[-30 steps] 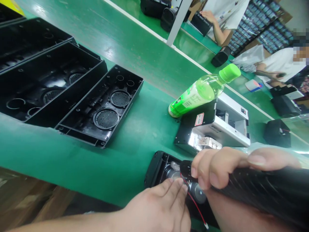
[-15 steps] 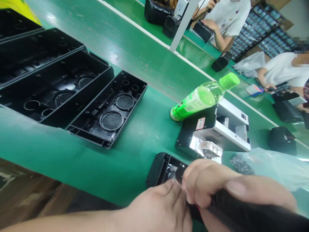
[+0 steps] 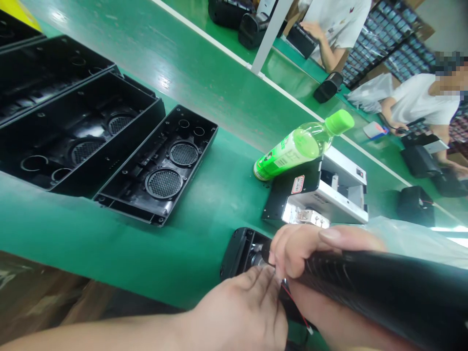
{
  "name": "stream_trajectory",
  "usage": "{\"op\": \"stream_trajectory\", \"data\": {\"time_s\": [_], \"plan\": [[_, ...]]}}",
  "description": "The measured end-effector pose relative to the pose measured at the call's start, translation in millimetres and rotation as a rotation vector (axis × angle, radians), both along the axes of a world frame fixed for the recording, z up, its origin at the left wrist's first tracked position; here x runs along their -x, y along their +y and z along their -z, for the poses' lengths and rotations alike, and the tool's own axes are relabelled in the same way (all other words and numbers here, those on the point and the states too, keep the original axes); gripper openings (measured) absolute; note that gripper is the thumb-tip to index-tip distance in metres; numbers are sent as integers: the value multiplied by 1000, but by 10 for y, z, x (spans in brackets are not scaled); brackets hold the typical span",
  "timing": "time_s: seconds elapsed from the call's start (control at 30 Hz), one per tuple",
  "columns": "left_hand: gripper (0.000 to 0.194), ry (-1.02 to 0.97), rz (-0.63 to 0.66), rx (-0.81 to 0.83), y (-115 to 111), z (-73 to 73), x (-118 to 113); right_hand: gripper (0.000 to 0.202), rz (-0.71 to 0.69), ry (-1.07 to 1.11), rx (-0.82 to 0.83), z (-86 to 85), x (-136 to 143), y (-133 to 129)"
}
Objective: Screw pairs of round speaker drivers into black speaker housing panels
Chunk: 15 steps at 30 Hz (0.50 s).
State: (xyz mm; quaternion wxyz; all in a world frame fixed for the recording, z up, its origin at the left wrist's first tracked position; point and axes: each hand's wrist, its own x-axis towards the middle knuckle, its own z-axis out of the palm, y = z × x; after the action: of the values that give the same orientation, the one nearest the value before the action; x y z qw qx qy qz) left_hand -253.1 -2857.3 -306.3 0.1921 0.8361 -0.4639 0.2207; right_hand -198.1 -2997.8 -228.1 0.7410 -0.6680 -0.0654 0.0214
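My right hand is wrapped round the thick black body of an electric screwdriver, which slants in from the lower right. Its front end points down into a small black speaker housing on the bench. My left hand lies over that housing, fingers bunched together close to the screwdriver's front end. What those fingertips pinch is hidden. Part of a round metallic speaker driver shows inside the housing. A thin red wire with a white plug trails out beneath my right hand.
Larger black speaker shells lie open-side up on the green bench at left. A green-capped bottle stands beside a black and silver machine. A clear plastic bag is at right. Co-workers in white shirts sit across the bench.
The screwdriver's body has swung up into fuller view, with my right hand slightly higher. More of the red wire and its plug shows. My left hand stays on the housing; the view has shifted slightly.
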Motion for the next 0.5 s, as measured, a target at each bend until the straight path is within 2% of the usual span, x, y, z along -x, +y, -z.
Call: {"op": "stream_trajectory", "data": {"time_s": [0.1,0.23,0.33,0.5], "plan": [[29,-2,-5,3,7,-25,-6,29,-15,-45,-70,40,-20,-17],[31,-2,18,-31,2,-26,0,30,-39,-170,-78,95,-58,-26],[34,2,36,-49,1,-6,12,26,-1,-241,-66,123,-63,0],[33,0,35,-36,13,0,13,59,85,-336,-98,168,-73,83]]}}
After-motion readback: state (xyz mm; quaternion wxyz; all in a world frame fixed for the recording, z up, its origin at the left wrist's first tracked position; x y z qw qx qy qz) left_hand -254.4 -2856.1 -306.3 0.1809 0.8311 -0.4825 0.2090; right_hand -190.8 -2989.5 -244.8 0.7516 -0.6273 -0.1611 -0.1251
